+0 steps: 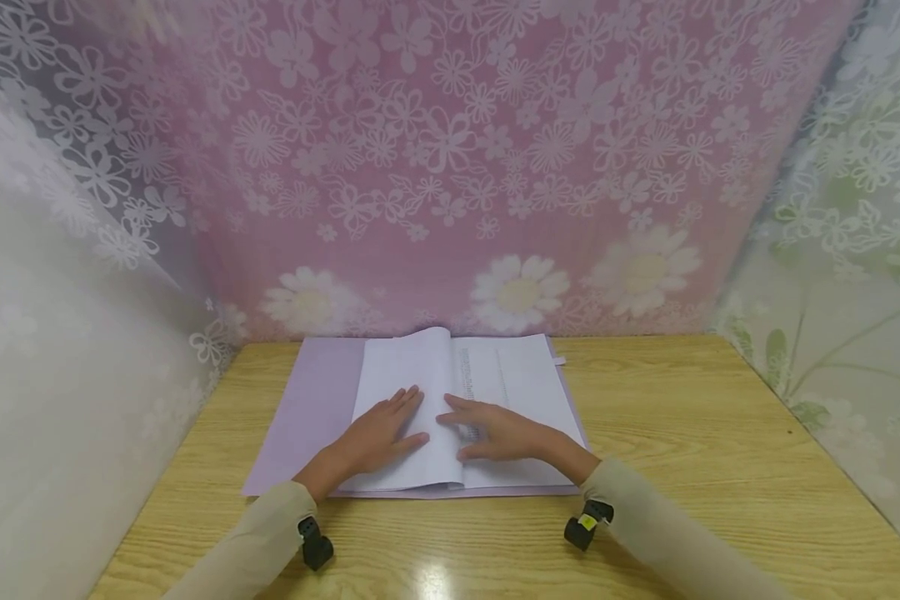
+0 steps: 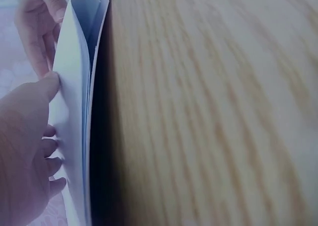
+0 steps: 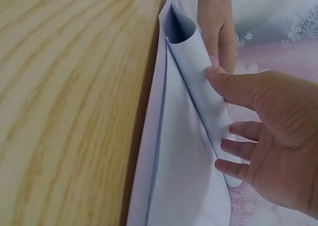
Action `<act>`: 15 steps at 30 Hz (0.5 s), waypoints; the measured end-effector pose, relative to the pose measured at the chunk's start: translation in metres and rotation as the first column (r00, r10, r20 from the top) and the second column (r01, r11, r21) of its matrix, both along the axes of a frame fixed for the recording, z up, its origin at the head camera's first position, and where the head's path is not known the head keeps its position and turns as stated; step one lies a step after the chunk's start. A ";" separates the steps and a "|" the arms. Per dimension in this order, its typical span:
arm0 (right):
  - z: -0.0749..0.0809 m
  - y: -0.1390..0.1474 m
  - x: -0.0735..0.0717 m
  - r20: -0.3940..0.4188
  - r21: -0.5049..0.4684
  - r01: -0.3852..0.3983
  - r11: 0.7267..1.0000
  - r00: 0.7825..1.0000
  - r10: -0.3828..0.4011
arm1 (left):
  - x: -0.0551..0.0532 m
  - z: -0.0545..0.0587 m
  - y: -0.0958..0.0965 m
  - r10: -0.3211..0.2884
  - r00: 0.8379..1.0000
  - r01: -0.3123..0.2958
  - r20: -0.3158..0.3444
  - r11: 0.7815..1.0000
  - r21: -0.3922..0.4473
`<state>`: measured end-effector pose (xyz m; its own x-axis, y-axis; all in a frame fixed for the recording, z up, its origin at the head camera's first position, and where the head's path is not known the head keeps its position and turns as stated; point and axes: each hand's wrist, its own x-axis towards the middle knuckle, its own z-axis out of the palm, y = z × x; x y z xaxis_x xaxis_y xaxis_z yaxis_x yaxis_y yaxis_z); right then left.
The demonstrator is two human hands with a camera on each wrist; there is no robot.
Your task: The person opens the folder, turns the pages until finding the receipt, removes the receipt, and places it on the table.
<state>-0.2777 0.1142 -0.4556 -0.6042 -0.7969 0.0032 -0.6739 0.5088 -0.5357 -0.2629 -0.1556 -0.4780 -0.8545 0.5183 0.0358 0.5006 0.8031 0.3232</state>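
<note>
A lilac folder (image 1: 322, 400) lies spread on the table with white paper sheets inside it. The upper sheet (image 1: 401, 358) is turned over to the left and bulges into a rounded fold near the middle. My left hand (image 1: 378, 433) rests flat on this sheet, fingers straight. My right hand (image 1: 498, 429) touches the rounded fold with its fingertips, the fingers spread and relaxed. Under the right hand lies a printed page (image 1: 528, 375) with columns of small text. In the right wrist view the fold (image 3: 203, 62) looks like an open roll at its near end.
The wooden table (image 1: 667, 417) extends to both sides and in front of the folder. A pink floral cloth (image 1: 435, 208) hangs behind it, with pale floral cloths at left and right. A small white tab (image 1: 559, 361) sticks out from the folder's right edge.
</note>
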 end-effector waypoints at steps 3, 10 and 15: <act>0.002 -0.002 -0.002 0.000 0.022 -0.002 1.000 1.000 0.002 | -0.001 -0.003 0.000 0.013 0.999 -0.012 0.036 1.000 -0.017; 0.007 -0.004 -0.006 -0.001 0.045 -0.015 0.999 1.000 0.015 | -0.004 -0.009 0.000 0.029 0.998 -0.025 0.062 0.998 -0.058; 0.016 0.003 -0.012 -0.006 0.023 0.014 1.000 1.000 -0.014 | -0.003 -0.008 0.001 0.017 0.998 -0.012 0.067 0.998 -0.062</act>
<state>-0.2900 0.1172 -0.4395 -0.6151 -0.7883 -0.0114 -0.6698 0.5302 -0.5199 -0.2657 -0.1550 -0.4862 -0.8613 0.5052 -0.0538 0.4674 0.8295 0.3059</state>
